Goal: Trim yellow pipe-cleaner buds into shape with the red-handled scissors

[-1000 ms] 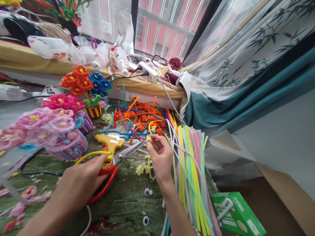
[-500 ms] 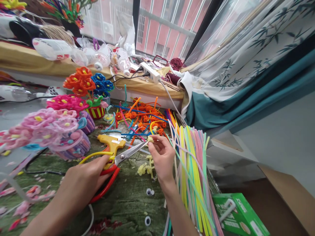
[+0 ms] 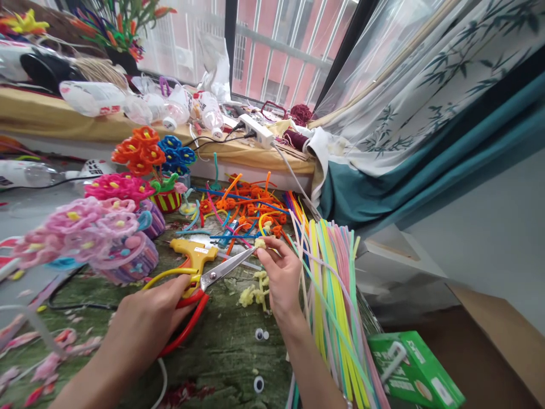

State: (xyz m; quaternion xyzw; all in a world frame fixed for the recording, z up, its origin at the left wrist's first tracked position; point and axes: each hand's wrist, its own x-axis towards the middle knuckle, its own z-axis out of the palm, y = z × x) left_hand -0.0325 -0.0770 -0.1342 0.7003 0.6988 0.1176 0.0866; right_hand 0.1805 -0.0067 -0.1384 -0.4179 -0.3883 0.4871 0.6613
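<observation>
My left hand (image 3: 149, 315) is closed round the handles of a pair of scissors (image 3: 227, 268), one loop yellow and one red. The blades point up and right, their tips touching a small pale yellow fuzzy piece (image 3: 259, 242). My right hand (image 3: 281, 272) pinches that piece between thumb and fingers. Below it, more pale yellow fuzzy bits (image 3: 254, 294) lie on the green table. A yellow glue gun (image 3: 193, 253) rests just behind the scissors, partly covered by them.
Pipe-cleaner flower pots (image 3: 131, 255) stand on the left. Orange pipe-cleaner pieces (image 3: 249, 199) lie behind my hands. A bundle of pastel pipe cleaners (image 3: 330, 284) spreads along the right, near a green box (image 3: 417, 369). Googly eyes (image 3: 258, 384) lie in front.
The camera view has shifted slightly, so the surroundings sit a little lower. Both hands keep their holds, with the scissor tips still at the yellow piece.
</observation>
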